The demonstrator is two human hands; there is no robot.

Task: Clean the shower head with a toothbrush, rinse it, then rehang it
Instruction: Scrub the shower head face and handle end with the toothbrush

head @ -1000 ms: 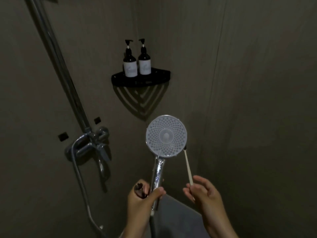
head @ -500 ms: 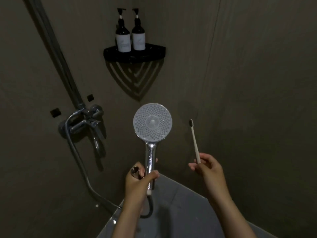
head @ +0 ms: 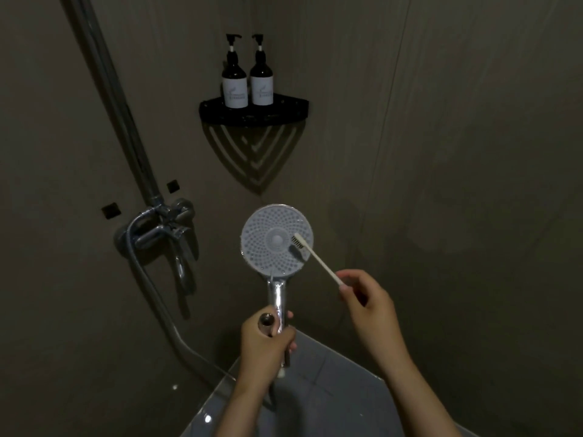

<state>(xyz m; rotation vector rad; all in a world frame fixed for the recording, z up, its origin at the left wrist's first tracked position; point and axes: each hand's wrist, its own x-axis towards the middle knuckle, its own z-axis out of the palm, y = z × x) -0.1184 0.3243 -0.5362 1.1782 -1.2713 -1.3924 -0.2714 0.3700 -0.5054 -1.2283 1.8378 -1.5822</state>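
Observation:
A round shower head [head: 271, 241] with a pale dotted face and chrome handle stands upright in the middle of the view, face toward me. My left hand [head: 266, 345] is closed around the lower handle. My right hand [head: 367, 302] pinches the end of a white toothbrush [head: 318, 258]. Its bristled head rests on the right part of the shower face, with a dark shadow just below it.
A chrome mixer tap [head: 161, 231] and riser pipe [head: 120, 105] are on the left wall, with a hose [head: 157, 298] looping down. A black corner shelf [head: 252, 113] carries two pump bottles [head: 247, 80]. Grey floor tiles [head: 325, 383] show below.
My right hand swung the toothbrush from upright beside the shower head to lying across its face, bristles on it. The view has also shifted.

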